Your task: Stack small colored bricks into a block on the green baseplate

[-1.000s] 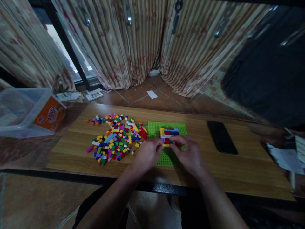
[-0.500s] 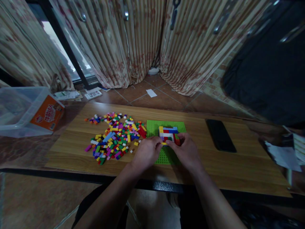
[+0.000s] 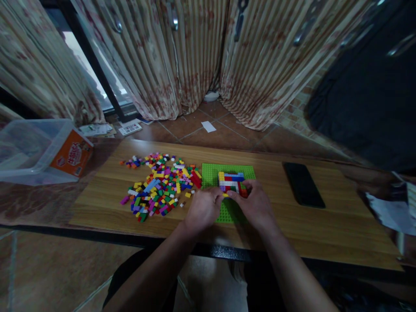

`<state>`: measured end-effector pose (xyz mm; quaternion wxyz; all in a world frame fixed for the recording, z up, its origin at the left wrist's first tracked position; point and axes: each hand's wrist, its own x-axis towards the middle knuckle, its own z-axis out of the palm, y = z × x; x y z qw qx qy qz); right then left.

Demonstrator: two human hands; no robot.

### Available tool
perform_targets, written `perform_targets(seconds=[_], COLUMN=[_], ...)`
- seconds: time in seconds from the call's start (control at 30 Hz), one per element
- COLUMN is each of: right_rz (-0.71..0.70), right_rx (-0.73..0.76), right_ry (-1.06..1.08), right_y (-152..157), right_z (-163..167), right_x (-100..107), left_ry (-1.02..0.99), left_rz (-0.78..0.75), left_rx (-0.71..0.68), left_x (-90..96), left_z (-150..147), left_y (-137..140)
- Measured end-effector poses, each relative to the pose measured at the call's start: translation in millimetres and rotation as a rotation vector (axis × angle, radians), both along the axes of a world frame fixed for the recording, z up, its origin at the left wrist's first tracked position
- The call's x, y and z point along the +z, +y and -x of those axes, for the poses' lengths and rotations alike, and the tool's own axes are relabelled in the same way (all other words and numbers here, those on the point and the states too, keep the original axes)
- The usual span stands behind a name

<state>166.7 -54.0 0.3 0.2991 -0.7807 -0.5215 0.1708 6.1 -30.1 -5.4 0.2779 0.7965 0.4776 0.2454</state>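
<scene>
A multicoloured toy-brick build (image 3: 232, 178) stands on a green baseplate (image 3: 211, 171), with yellow, red, blue and white bricks showing on top. At its near left corner my left hand (image 3: 204, 209) is closed, thumb and forefinger pinched by a yellow brick (image 3: 225, 195). My right hand (image 3: 257, 204) grips the build from the right. Its thumb lies along the near side by the yellow brick, and its fingers curl around the right side. Both hands partly hide the near edge of the build and the middle of the baseplate.
Left of the baseplate spreads a pile of loose bricks (image 3: 152, 185). A black phone (image 3: 303, 184) lies on the wooden table (image 3: 344, 221) at the right. A clear plastic bin (image 3: 32, 149) with an orange label stands at the far left, and papers (image 3: 388, 208) lie at the right edge.
The whole view has shifted slightly, so things appear a little further right. Both hands stay at the near side of the build, with almost no change in their grip.
</scene>
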Motion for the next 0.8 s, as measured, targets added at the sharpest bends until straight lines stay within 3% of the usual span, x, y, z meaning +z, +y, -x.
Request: perform_targets(seconds=[0.2, 0.8], right_rz=[0.017, 0.034], right_rx=[0.012, 0.034], right_ry=[0.005, 0.042], right_y=[1, 3], right_z=[-2, -6], right_x=[0, 0], left_ry=[0.090, 0.218], left_rz=[-0.059, -0.090], left_rx=[0.004, -0.004], left_x=[-9.5, -8.1], left_z=[-1, -10], left_y=[-4, -1])
